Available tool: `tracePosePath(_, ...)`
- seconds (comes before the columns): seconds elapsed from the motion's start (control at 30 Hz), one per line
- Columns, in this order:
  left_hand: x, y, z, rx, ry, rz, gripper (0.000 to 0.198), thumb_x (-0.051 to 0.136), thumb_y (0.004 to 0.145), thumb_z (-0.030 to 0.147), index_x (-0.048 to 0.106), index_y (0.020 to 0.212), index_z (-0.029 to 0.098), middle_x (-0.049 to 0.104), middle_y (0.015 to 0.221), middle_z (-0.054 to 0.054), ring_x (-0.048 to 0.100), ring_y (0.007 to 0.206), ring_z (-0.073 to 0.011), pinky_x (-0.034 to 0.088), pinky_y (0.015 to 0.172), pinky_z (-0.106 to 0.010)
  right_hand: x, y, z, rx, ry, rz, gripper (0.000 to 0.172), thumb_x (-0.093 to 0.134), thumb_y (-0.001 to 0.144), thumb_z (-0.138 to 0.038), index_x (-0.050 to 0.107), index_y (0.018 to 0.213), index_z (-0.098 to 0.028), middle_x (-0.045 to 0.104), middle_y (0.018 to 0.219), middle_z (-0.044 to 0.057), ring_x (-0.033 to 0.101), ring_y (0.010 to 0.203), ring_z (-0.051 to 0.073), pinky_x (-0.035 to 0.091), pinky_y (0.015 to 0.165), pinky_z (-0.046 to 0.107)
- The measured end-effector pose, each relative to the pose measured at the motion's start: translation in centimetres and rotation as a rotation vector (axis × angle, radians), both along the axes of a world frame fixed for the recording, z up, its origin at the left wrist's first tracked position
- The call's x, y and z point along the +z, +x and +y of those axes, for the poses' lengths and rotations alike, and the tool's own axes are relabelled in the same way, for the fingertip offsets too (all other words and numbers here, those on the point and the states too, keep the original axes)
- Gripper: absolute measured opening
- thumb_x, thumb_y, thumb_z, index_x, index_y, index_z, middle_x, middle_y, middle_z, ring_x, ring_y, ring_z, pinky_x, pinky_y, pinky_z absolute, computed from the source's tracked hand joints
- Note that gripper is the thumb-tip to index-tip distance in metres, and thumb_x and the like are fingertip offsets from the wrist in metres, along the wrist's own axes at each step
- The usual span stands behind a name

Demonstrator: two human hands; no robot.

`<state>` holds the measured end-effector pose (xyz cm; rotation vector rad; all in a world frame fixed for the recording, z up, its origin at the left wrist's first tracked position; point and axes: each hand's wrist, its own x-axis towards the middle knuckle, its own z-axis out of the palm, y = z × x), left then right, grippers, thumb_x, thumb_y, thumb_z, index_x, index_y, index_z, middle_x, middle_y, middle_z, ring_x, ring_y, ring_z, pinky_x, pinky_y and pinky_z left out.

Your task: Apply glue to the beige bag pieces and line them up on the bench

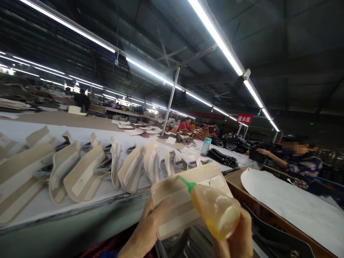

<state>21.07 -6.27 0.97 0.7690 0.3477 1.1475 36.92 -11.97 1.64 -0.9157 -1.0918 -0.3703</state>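
A beige panel with rounded corners [177, 211] is gripped along its left edge by my left hand [150, 222], the thumb lying on its face. My right hand [240, 233] is wrapped round a squeeze bottle [215, 208] of amber liquid, tilted so that its green nozzle points up and left. The nozzle tip is over the upper part of the panel; whether it touches cannot be made out. Similar curved beige pieces [86, 173] stand in a row on the white-topped table [67, 211] to the left.
A teal-lidded bottle [206, 147] and a stack of black strips [222, 157] stand farther along the table. White sheet material [292, 193] covers a surface at the right, where a co-worker [298, 161] reaches out. A pole [171, 100] rises beyond the row.
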Motion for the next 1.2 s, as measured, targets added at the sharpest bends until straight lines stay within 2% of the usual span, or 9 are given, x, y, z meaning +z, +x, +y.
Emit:
tracePosePath(0.13,-0.4,0.0,0.1,0.071,-0.009,0.06,0.063,0.084,0.069,0.035,0.066,0.126,0.016,0.081,0.092,-0.009,0.074,0.087,-0.0282,0.058,0.071,-0.03,1.2,1.8,-0.1,-0.218,0.04,0.101,0.042,0.083,0.063,-0.036,0.06,0.095,-0.02,0.061,0.09,0.003,0.056,0.079,0.018,0.047,0.072,0.032)
tracePosePath(0.33,-0.7,0.1,0.3,0.116,0.062,0.097,0.067,0.082,0.069,0.04,0.064,0.13,0.015,0.08,0.102,-0.01,0.072,0.093,-0.029,0.056,0.075,-0.03,1.8,4.9,0.2,-0.357,-0.058,0.279,0.058,0.083,0.062,-0.044,0.06,0.108,-0.017,0.059,0.098,0.004,0.054,0.089,0.022,0.041,0.081,0.035)
tracePosePath(0.43,-1.0,0.0,0.8,0.09,0.099,0.12,0.063,0.08,0.073,0.039,0.065,0.129,0.016,0.079,0.104,-0.01,0.072,0.094,-0.0294,0.056,0.076,-0.031,2.3,5.9,0.2,-0.363,-0.055,0.381,0.062,0.087,0.058,-0.043,0.061,0.108,-0.017,0.059,0.1,0.004,0.054,0.093,0.024,0.04,0.085,0.037)
tracePosePath(0.53,-1.5,-0.2,1.4,0.054,0.141,0.149,0.055,0.076,0.078,0.035,0.065,0.129,0.016,0.079,0.105,-0.009,0.072,0.091,-0.0278,0.055,0.076,-0.031,2.9,6.6,0.1,-0.299,0.031,0.492,0.062,0.088,0.057,-0.042,0.061,0.108,-0.018,0.059,0.101,0.004,0.054,0.094,0.024,0.041,0.089,0.038)
tracePosePath(0.63,-1.8,-0.2,1.8,0.057,0.135,0.163,0.052,0.075,0.079,0.034,0.066,0.127,0.015,0.079,0.102,-0.009,0.072,0.087,-0.0273,0.055,0.072,-0.031,3.3,7.0,0.0,-0.154,0.105,0.582,0.062,0.085,0.062,-0.046,0.061,0.111,-0.017,0.061,0.099,0.003,0.057,0.089,0.021,0.043,0.092,0.039)
tracePosePath(0.83,-2.6,0.7,2.2,0.037,0.026,0.158,0.047,0.078,0.073,0.031,0.071,0.115,0.012,0.08,0.086,-0.008,0.072,0.071,-0.0245,0.053,0.063,-0.03,3.5,7.2,-0.2,0.218,0.057,0.688,0.042,0.083,0.063,-0.042,0.065,0.092,-0.017,0.062,0.088,0.003,0.059,0.076,0.014,0.05,0.063,0.024)
tracePosePath(0.93,-3.3,1.2,2.6,0.041,0.012,0.157,0.04,0.076,0.074,0.027,0.072,0.11,0.011,0.08,0.082,-0.008,0.071,0.068,-0.0238,0.053,0.062,-0.031,3.4,8.0,0.3,0.33,0.04,0.742,0.049,0.09,0.054,-0.035,0.065,0.092,-0.015,0.062,0.091,0.002,0.058,0.069,0.009,0.049,0.058,0.017)
tracePosePath(1.07,-3.8,1.3,3.2,0.047,-0.005,0.148,0.042,0.079,0.07,0.03,0.074,0.107,0.011,0.08,0.08,-0.008,0.072,0.069,-0.0246,0.053,0.062,-0.031,2.9,9.9,0.8,0.428,0.005,0.753,0.056,0.09,0.057,-0.038,0.064,0.101,-0.016,0.062,0.09,0.001,0.058,0.063,0.007,0.05,0.055,0.015)
tracePosePath(1.2,-3.9,0.9,3.7,0.038,0.003,0.135,0.046,0.08,0.069,0.029,0.073,0.111,0.012,0.08,0.08,-0.007,0.071,0.067,-0.0236,0.054,0.062,-0.031,2.4,12.1,0.8,0.499,-0.074,0.787,0.066,0.091,0.055,-0.034,0.062,0.112,-0.018,0.066,0.088,0.004,0.064,0.063,0.012,0.053,0.054,0.017)
